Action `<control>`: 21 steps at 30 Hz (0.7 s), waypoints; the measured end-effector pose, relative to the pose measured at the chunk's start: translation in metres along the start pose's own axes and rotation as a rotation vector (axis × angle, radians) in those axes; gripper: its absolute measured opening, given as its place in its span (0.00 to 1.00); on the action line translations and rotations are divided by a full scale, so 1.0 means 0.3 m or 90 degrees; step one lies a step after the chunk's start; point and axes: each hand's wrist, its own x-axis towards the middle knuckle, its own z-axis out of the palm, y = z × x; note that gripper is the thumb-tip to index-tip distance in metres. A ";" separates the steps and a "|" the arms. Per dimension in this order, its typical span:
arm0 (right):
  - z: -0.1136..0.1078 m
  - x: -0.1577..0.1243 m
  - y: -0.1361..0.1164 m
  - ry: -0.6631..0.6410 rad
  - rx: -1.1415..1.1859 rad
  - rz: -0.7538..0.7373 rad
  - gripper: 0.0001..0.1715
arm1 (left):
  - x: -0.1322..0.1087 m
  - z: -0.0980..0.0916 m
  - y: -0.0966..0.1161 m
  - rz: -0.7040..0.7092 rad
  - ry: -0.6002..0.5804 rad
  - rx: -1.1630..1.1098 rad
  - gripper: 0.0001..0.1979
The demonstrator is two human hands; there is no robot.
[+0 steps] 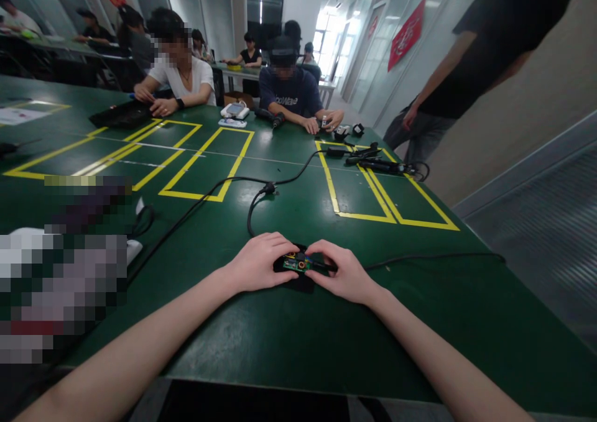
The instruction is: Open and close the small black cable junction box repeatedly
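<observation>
A small green circuit board [297,265] with copper-coloured coils lies between my hands, low over the green table [373,335]. My left hand [261,261] is closed on its left end, thumb on the near side and fingers on the far side. On the right end my right hand [347,273] closes in the same way, beside a black cable end. Dark casing pieces show around and under the board; my fingers hide part of them. A black cord with a plug [269,189] runs up from behind my left hand. Another black cable [429,257] trails off to the right.
Yellow tape rectangles [191,195] mark the table. Black adapters and cables [368,158] lie at the far right, with a power drill [275,117] farther back. A black tray [121,114] stands far left. Two people sit opposite; another person [485,55] stands at right.
</observation>
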 end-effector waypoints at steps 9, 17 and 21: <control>-0.002 0.000 0.006 0.026 0.000 -0.037 0.15 | -0.010 0.011 -0.012 0.004 -0.015 -0.001 0.39; 0.002 0.000 0.014 0.018 -0.024 0.001 0.24 | -0.008 0.009 -0.010 -0.020 0.013 0.028 0.30; 0.005 0.007 0.002 -0.014 -0.018 -0.015 0.24 | -0.008 -0.004 -0.008 -0.031 0.012 0.033 0.24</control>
